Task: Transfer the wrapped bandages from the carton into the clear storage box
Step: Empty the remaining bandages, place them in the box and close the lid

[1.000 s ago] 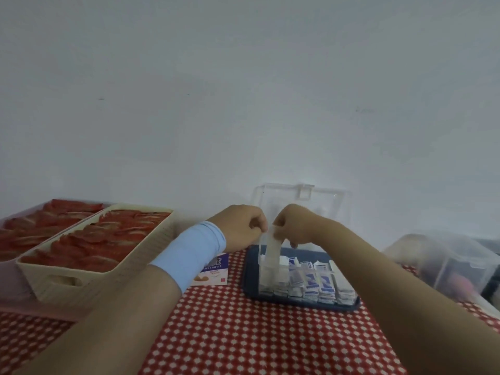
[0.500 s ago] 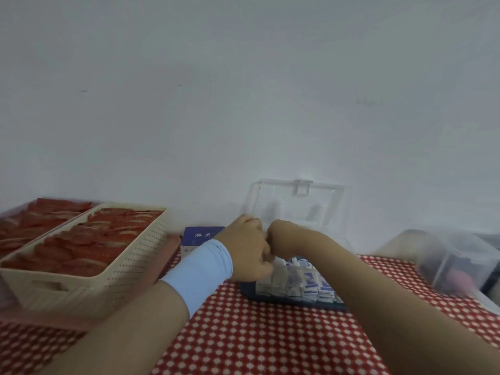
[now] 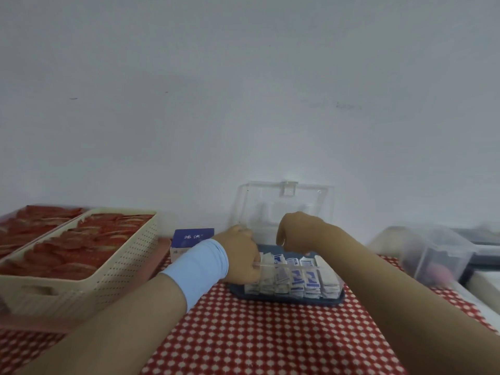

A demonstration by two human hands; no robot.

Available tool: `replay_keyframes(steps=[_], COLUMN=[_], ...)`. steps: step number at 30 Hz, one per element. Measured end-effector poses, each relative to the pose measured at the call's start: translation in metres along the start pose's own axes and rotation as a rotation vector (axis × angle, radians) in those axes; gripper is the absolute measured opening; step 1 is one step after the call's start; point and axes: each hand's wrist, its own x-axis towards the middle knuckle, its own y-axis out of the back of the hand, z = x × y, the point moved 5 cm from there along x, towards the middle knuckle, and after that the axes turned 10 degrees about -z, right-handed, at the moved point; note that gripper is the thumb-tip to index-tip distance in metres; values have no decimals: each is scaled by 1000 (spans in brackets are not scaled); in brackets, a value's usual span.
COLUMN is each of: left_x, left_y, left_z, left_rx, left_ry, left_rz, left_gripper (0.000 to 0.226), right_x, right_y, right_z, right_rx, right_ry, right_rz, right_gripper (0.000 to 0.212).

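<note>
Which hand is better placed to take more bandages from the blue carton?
Probably the left hand: the carton stands just beside it, while the right hand hovers over the clear box.

Wrist covering: light-blue fabric band [image 3: 200,269] on the left wrist; plain and smooth, no print or seam visible; it fully encircles the arm, and both edges run straight across it.
Left forearm [image 3: 121,315]: bare from the band to the frame edge.
Left hand [image 3: 240,255]: bare.
Right forearm [image 3: 392,288]: bare along its whole visible length.
Right hand [image 3: 295,231]: bare.
</note>
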Motion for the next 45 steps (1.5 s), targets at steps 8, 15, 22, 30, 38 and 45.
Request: replay_keyframes(steps=[8,15,22,30,38,45], left_x=[6,19,12,6,6,1], left_y=[16,-4,15,4,0,2], left_z=[9,11,-11,-3,-5,-4], left_rx=[-259,-423,-133,46,44,-65], left_ry=[-14,32,39,70,31,53], left_rz=[30,-108,35,-247,-69,-112], left_gripper=[58,45,63,68,60,51], right_x=[-9,-2,-2,3,7,-2], right_y=[-16,-24,-13,-13,-18,-11], right_z=[-2,2,-1,-27,-30,-25], right_rx=[-90,-15,56,144,208,299], right_ry=[34,46,39,146,200,220], right_rz=[-106,-142,-56,-140,-129,-101], right_gripper=[41,34,25,37,45,51])
